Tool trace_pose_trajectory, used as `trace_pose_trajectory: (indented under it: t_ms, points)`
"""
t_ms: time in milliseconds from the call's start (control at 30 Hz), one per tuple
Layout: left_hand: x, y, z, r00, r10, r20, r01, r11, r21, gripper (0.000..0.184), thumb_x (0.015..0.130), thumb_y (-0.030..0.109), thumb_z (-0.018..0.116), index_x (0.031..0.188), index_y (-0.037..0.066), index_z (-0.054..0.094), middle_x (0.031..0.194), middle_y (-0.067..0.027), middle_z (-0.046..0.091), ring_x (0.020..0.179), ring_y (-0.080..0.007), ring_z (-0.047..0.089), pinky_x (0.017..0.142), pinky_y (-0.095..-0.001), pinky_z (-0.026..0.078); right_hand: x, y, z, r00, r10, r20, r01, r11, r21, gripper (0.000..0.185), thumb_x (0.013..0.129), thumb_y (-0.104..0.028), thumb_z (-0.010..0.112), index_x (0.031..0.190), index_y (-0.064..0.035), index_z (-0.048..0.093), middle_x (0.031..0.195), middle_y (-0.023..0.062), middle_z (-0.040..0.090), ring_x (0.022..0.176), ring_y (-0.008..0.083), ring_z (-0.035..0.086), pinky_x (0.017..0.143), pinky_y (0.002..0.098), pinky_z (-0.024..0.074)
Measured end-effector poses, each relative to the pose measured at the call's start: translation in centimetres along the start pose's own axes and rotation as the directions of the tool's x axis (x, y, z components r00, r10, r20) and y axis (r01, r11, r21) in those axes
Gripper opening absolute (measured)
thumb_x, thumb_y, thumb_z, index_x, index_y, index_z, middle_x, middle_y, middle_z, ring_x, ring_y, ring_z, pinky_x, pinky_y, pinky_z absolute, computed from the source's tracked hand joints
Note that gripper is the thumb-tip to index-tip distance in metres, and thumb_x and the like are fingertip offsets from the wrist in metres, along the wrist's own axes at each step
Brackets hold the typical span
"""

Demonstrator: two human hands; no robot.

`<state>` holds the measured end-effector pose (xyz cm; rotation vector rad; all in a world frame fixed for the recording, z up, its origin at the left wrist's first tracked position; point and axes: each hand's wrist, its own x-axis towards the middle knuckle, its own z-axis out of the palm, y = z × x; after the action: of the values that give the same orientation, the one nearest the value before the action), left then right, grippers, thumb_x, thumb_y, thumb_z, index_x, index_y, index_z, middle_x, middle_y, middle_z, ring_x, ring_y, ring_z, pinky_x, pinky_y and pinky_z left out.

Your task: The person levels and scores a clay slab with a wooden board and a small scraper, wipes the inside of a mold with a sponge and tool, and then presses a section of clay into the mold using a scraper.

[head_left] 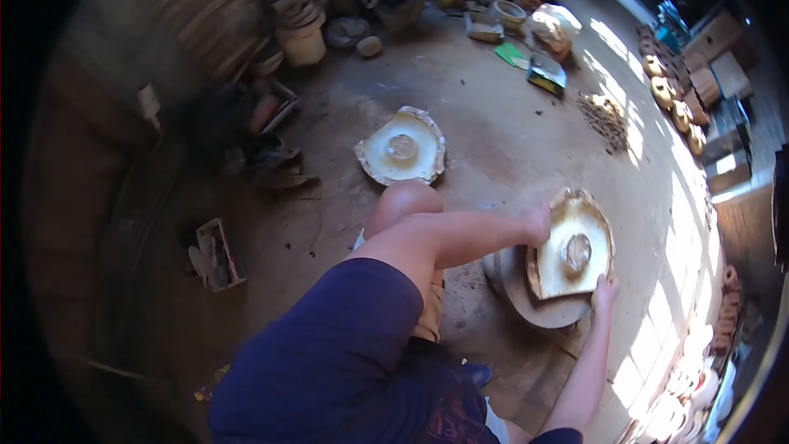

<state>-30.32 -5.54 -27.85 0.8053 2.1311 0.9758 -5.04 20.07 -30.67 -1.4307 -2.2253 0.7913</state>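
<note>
1. A dark blue shirt (329, 345), nearest the camera, fills the lower middle.
2. A round disc (508, 279) sits to the right, partly covered.
3. A pale dish (590, 226), rough-rimmed with a round central lump, is over the disc; whether they touch, I cannot tell.
4. A second dish (423, 144), similar, lies on the floor (493, 131) farther forward.
5. The hands are apart, both clamped on the pale dish: left hand (537, 226) at its left edge, right hand (605, 289) at its near right corner.

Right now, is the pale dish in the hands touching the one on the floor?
Apart. The head view shows a wide stretch of bare floor between the held dish and the floor dish.
</note>
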Motion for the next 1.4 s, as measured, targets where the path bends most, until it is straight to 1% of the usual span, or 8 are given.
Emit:
trace_pose_trajectory:
  t_ms: [200,300,400,667,800,1000,1200,1400]
  points:
    - [2.5,2.9,-12.5,0.832,0.127,0.539,-0.269,0.944,0.193,0.059,0.089,0.054,0.073,0.114,0.001,0.070,0.095,-0.0141,0.071,0.082,-0.0249,0.067,0.065,-0.0436,0.058,-3.5,-2.7,-4.1,0.988,0.046,0.147,-0.051,0.998,0.029,0.037,0.094,-0.018,0.066,0.119,0.0072,0.054,0.113,0.0211,0.063,0.101,0.0293,0.062,0.093,0.0425,0.0486]
    - [0.0,1.9,-27.3,0.934,0.267,0.239,-0.221,0.954,-0.202,0.061,0.093,0.055,0.070,0.128,0.004,0.066,0.112,-0.0134,0.072,0.088,-0.0229,0.069,0.071,-0.0375,0.058,-4.0,-3.9,-4.1,0.985,0.073,0.157,-0.066,0.997,-0.047,0.031,0.095,-0.015,0.065,0.114,0.0064,0.054,0.108,0.0197,0.062,0.097,0.0276,0.061,0.090,0.0420,0.0483]
    - [-3.7,-6.1,-38.0,0.997,0.075,0.003,-0.071,0.927,0.370,0.061,0.095,0.061,0.063,0.107,0.003,0.075,0.090,-0.0142,0.071,0.082,-0.0194,0.067,0.071,-0.0378,0.055,-4.1,-2.9,-4.2,0.981,0.026,0.191,-0.029,0.999,0.014,0.032,0.095,-0.016,0.066,0.114,0.0072,0.053,0.107,0.0200,0.062,0.097,0.0273,0.060,0.090,0.0413,0.0483]
    - [-15.1,-39.4,-20.5,0.821,-0.563,0.091,0.476,0.764,0.435,0.079,0.083,0.058,0.076,0.137,0.001,0.063,0.136,-0.0201,0.065,0.123,-0.0370,0.063,0.107,-0.0454,0.049,-4.8,-1.7,-4.5,0.986,-0.018,0.168,0.036,0.994,-0.106,0.032,0.094,-0.017,0.068,0.113,0.0039,0.053,0.103,0.0167,0.063,0.080,0.0220,0.065,0.061,0.0356,0.0560]
    - [-16.0,-37.2,-8.6,0.859,-0.256,-0.443,0.423,0.842,0.334,0.082,0.082,0.058,0.077,0.139,0.002,0.061,0.137,-0.0247,0.062,0.126,-0.0389,0.061,0.107,-0.0465,0.048,-3.9,0.6,-3.9,0.988,-0.019,0.152,0.031,0.996,-0.081,0.033,0.094,-0.016,0.067,0.115,0.0042,0.053,0.104,0.0181,0.065,0.077,0.0235,0.068,0.055,0.0364,0.0579]
    - [-12.9,-34.1,-8.9,0.839,-0.516,-0.172,0.524,0.852,-0.001,0.049,0.081,0.050,0.074,0.095,0.003,0.077,0.101,-0.0214,0.075,0.092,-0.0403,0.073,0.080,-0.0483,0.057,-5.1,-2.5,-3.9,0.979,0.161,0.128,-0.130,0.966,-0.223,0.046,0.093,-0.021,0.069,0.128,0.0051,0.057,0.108,0.0218,0.068,0.097,0.0306,0.069,0.086,0.0450,0.0580]
    - [-15.6,-26.1,-17.7,0.979,-0.201,-0.041,0.187,0.956,-0.224,0.037,0.091,0.037,0.062,0.082,0.004,0.076,0.075,-0.0122,0.071,0.067,-0.0229,0.066,0.065,-0.0401,0.052,-10.5,-11.7,-6.7,0.941,-0.328,-0.084,0.261,0.861,-0.437,0.058,0.090,-0.029,0.071,0.134,0.0053,0.057,0.114,0.0263,0.068,0.108,0.0440,0.065,0.101,0.0509,0.0489]
    - [-16.2,-10.8,-26.9,0.921,0.253,-0.298,-0.277,0.960,-0.042,0.035,0.096,0.036,0.066,0.097,0.002,0.068,0.074,-0.0039,0.064,0.070,-0.0186,0.062,0.065,-0.0375,0.050,-14.5,-21.3,-5.6,0.829,-0.167,0.534,-0.125,0.876,0.467,0.053,0.098,-0.036,0.071,0.133,0.0027,0.058,0.123,0.0198,0.066,0.108,0.0245,0.070,0.085,0.0348,0.0616]
